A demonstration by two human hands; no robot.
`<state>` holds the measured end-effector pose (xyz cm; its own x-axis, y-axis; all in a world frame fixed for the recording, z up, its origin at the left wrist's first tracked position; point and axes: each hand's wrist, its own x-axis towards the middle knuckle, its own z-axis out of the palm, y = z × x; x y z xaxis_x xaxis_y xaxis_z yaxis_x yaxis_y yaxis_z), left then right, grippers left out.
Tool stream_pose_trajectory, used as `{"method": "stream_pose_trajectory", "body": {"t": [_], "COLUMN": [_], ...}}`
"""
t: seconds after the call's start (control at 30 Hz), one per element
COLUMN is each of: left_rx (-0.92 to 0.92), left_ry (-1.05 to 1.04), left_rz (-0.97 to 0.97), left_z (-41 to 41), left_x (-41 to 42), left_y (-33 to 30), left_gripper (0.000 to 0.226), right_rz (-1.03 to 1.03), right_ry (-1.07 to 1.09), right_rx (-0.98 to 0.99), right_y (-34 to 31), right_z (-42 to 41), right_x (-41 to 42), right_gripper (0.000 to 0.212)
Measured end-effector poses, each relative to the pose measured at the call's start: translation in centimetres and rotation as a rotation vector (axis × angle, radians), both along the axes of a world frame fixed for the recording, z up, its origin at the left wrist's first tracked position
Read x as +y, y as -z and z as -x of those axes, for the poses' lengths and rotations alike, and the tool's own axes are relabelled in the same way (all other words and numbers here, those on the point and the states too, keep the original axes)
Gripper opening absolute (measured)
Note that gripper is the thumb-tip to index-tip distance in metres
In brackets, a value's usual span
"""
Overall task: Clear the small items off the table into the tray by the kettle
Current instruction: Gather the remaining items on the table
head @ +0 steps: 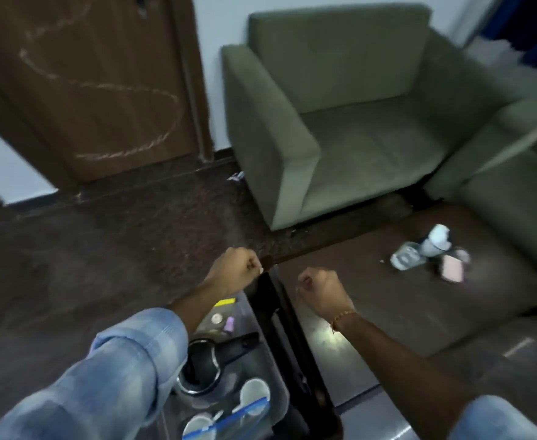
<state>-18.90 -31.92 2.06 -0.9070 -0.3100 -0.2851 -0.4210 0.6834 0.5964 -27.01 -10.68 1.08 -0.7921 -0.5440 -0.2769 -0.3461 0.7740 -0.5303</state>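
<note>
My left hand [238, 268] and my right hand [321, 288] are both curled into fists, and nothing shows in either. They hover over the near left corner of the dark table [387, 309]. At the table's far right lie a white bottle [436, 242], a clear glass on its side [406, 256] and a pink flat item [452, 269]. Below my left forearm sits a clear tray [248, 315] with a black kettle [204, 366]. A yellow piece [224, 302], a round coin-like item [217, 318] and a small purple item [230, 323] lie in the tray's far end.
Two white cups [254, 392] and a blue-edged clear bag [229, 422] fill the tray's near end. A green armchair [340, 122] stands behind the table, with a second green seat [514, 192] to its right. A brown door [95, 90] is at the far left. The floor is dark.
</note>
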Motion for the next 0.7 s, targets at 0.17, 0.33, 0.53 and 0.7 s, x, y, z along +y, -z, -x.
{"method": "stream_pose_trajectory", "body": {"t": [0.17,0.33,0.53,0.7], "left_rx": [0.044,0.079,0.110,0.127], "left_ry": [0.166,0.293,0.416,0.487], "left_rz": [0.057,0.057,0.059,0.112], "left_z": [5.7,9.2,11.8,14.0], "left_x": [10.0,21.5,35.4,43.2], "left_y": [-3.4,-5.4,-6.1,-6.9], "left_gripper": [0.027,0.039,0.030,0.006], "right_rz": [0.094,0.180,0.189,0.228], "right_ry": [0.203,0.363,0.479,0.618], "right_rx": [0.116,0.207,0.231,0.226], "right_y": [-3.9,-5.7,-7.1,-8.3], "right_z": [2.8,4.0,4.5,5.7], "right_x": [10.4,23.1,37.9,46.6], "right_gripper": [0.007,0.005,0.005,0.005]}}
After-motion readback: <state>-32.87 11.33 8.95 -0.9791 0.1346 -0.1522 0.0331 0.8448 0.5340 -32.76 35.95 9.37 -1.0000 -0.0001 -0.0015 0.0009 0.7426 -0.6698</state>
